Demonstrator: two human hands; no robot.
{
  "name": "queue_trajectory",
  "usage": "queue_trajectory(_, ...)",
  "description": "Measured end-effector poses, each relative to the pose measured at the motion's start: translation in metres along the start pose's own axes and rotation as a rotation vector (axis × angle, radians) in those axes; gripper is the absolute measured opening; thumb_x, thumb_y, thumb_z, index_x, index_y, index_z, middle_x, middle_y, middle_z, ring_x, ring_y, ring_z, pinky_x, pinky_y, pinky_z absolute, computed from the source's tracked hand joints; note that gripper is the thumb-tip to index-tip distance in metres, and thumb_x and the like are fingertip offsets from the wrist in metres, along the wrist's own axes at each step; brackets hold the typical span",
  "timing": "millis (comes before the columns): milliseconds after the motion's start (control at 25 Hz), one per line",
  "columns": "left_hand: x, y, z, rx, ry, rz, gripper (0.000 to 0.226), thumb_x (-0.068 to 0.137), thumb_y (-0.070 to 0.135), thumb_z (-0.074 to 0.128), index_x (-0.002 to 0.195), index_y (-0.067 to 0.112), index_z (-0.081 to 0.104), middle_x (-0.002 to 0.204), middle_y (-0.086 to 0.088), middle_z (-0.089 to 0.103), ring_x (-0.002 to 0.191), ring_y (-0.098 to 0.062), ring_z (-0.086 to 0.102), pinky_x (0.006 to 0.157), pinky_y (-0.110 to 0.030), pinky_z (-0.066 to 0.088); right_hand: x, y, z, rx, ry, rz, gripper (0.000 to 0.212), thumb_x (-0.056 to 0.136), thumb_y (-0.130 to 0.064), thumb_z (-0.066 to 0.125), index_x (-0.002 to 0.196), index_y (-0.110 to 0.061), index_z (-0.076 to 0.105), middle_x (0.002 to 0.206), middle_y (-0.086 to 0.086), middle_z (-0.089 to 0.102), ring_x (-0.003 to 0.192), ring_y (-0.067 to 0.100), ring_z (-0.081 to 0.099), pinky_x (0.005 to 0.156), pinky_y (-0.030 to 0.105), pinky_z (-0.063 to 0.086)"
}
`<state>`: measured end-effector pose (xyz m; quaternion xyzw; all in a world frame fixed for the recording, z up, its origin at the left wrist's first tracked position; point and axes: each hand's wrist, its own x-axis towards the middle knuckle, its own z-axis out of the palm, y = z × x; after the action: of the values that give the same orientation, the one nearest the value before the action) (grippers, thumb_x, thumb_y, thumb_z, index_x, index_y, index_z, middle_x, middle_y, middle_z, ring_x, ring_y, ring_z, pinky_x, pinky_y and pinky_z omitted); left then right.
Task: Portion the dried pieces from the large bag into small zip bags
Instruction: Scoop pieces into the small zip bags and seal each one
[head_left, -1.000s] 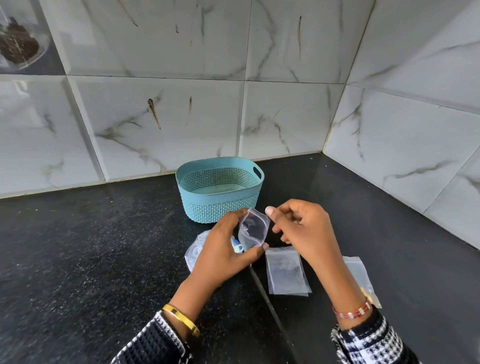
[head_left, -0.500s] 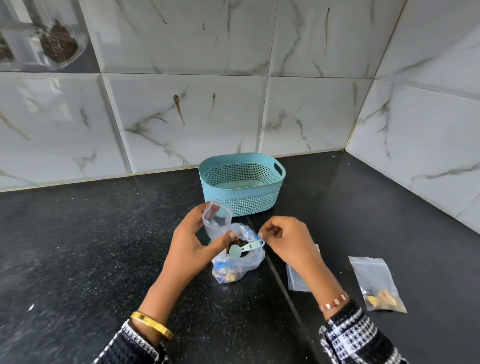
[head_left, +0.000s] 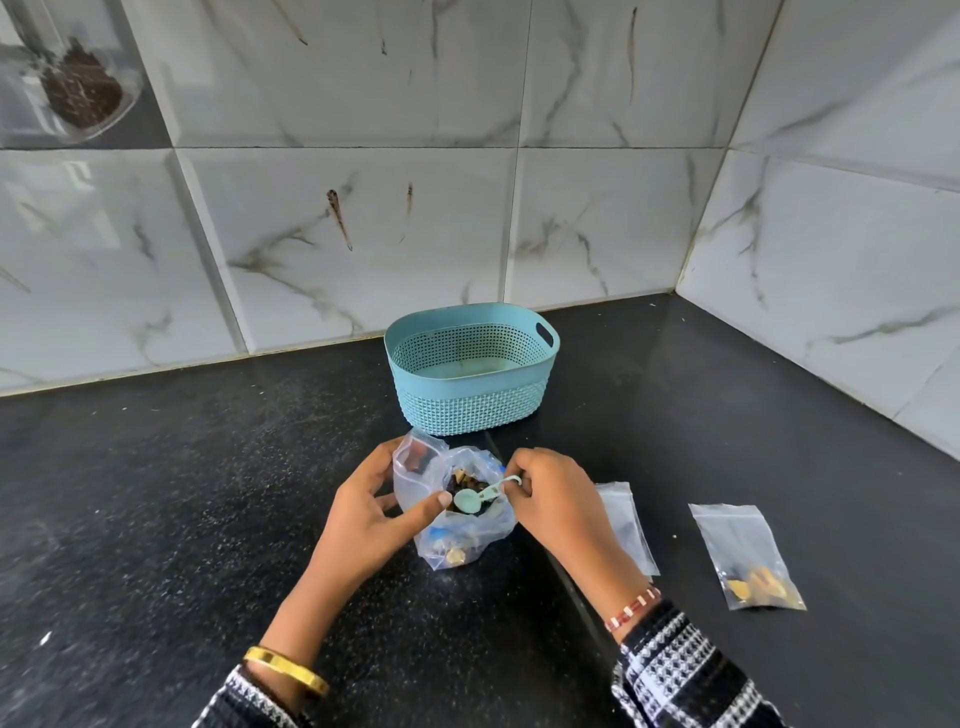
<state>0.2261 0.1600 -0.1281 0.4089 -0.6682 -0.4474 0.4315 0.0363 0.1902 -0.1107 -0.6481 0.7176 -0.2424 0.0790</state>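
Note:
A large clear bag (head_left: 470, 535) with dark and yellow dried pieces stands open on the black counter (head_left: 182, 509). My left hand (head_left: 366, 512) holds an open small zip bag (head_left: 415, 470) against the large bag's left side. My right hand (head_left: 553, 501) pinches the handle of a small teal spoon (head_left: 475, 499), whose bowl rests over the pieces in the large bag. One small zip bag (head_left: 748, 553) with a few yellow pieces lies flat at the right. Another flat zip bag (head_left: 626, 525) lies partly under my right wrist.
A teal perforated basket (head_left: 470, 410) stands behind the bags near the tiled wall. Marble-look tiles close the back and the right side, meeting in a corner. A glass jar (head_left: 78, 88) with dark contents shows at the top left.
The left hand has carried the small zip bag down beside the large bag. The right hand has come over from the right and taken the spoon's handle.

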Motion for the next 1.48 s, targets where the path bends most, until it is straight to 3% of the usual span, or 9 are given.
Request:
queue_trajectory(120,-0.001,-0.005,-0.007,-0.003,0.016,-0.007,0.049,0.067,0.024,0.075,0.111,0.032,0.055,0.107,0.012,0.067,0.101,0.000,0.063,0.077,-0.019,0.054,0.000,-0.004,-0.003,-0.015,0.052,-0.010,0.011,0.089,-0.019,0.053,0.090,-0.011,0.060,0.072,-0.004,0.052,0.065,0.012,0.046,0.047,0.016,0.027)
queue_trajectory(320,-0.007,-0.014,-0.005,-0.078,-0.040,-0.025,0.044,0.073,0.009,0.074,0.108,0.030,0.057,0.105,0.009,0.069,0.103,-0.004,0.063,0.070,-0.011,0.052,-0.006,-0.013,0.000,-0.102,0.040,-0.129,0.010,0.089,-0.012,0.051,0.086,-0.008,0.059,0.082,0.007,0.063,0.073,0.018,0.052,0.059,0.028,0.037)
queue_trajectory(560,-0.005,-0.014,0.008,-0.196,-0.080,-0.022,0.057,0.058,0.038,0.075,0.110,0.022,0.059,0.108,-0.002,0.069,0.103,-0.013,0.065,0.076,-0.019,0.054,-0.019,-0.012,-0.010,-0.181,-0.114,-0.094,0.015,0.088,-0.010,0.047,0.075,-0.016,0.048,0.076,-0.001,0.051,0.074,0.017,0.050,0.060,0.027,0.037)
queue_trajectory(760,-0.002,-0.011,0.018,-0.221,-0.131,-0.004,0.056,0.059,0.037,0.075,0.111,0.021,0.059,0.107,0.000,0.070,0.102,-0.012,0.065,0.081,-0.023,0.055,-0.028,-0.013,-0.027,-0.185,-0.238,0.006,0.014,0.087,-0.012,0.051,0.077,-0.020,0.052,0.073,-0.003,0.052,0.074,0.016,0.056,0.066,0.027,0.047)
queue_trajectory(880,-0.001,-0.009,0.025,-0.219,-0.171,0.002,0.054,0.062,0.030,0.076,0.111,0.019,0.058,0.108,0.008,0.069,0.102,-0.007,0.065,0.079,-0.016,0.052,-0.029,-0.014,-0.034,-0.192,-0.199,0.031,0.010,0.089,-0.014,0.051,0.093,-0.016,0.060,0.085,0.000,0.059,0.083,0.016,0.059,0.071,0.028,0.050)
queue_trajectory(1040,-0.002,-0.011,0.023,-0.259,-0.180,-0.014,0.054,0.062,0.029,0.077,0.111,0.018,0.059,0.108,0.007,0.069,0.102,-0.010,0.065,0.080,-0.019,0.053,-0.027,-0.012,-0.029,-0.229,-0.118,-0.004,0.015,0.091,-0.011,0.046,0.097,-0.012,0.060,0.087,0.001,0.057,0.082,0.016,0.054,0.066,0.026,0.041)
queue_trajectory(1160,-0.005,-0.016,0.018,-0.279,-0.168,-0.034,0.057,0.061,0.033,0.076,0.112,0.015,0.059,0.111,-0.002,0.069,0.105,-0.016,0.065,0.089,-0.028,0.053,-0.033,-0.013,-0.017,-0.210,-0.171,-0.038,0.017,0.090,-0.009,0.046,0.092,-0.011,0.062,0.085,0.000,0.054,0.081,0.015,0.050,0.067,0.027,0.043)
queue_trajectory(1320,-0.007,-0.018,0.022,-0.328,-0.160,-0.063,0.053,0.059,0.031,0.076,0.108,0.017,0.061,0.107,0.000,0.071,0.102,-0.016,0.066,0.086,-0.028,0.055,-0.032,-0.011,-0.013,-0.060,-0.178,0.110,0.020,0.087,-0.010,0.047,0.089,-0.013,0.067,0.088,0.004,0.067,0.073,0.016,0.056,0.065,0.028,0.047)
queue_trajectory(1480,-0.007,-0.015,0.029,-0.326,-0.170,-0.072,0.047,0.062,0.023,0.078,0.106,0.017,0.061,0.102,0.006,0.072,0.098,-0.013,0.067,0.085,-0.028,0.055,-0.025,0.000,-0.013,0.066,-0.238,0.238,0.023,0.087,-0.008,0.047,0.084,-0.012,0.069,0.066,-0.001,0.058,0.052,0.007,0.045,0.050,0.020,0.036)
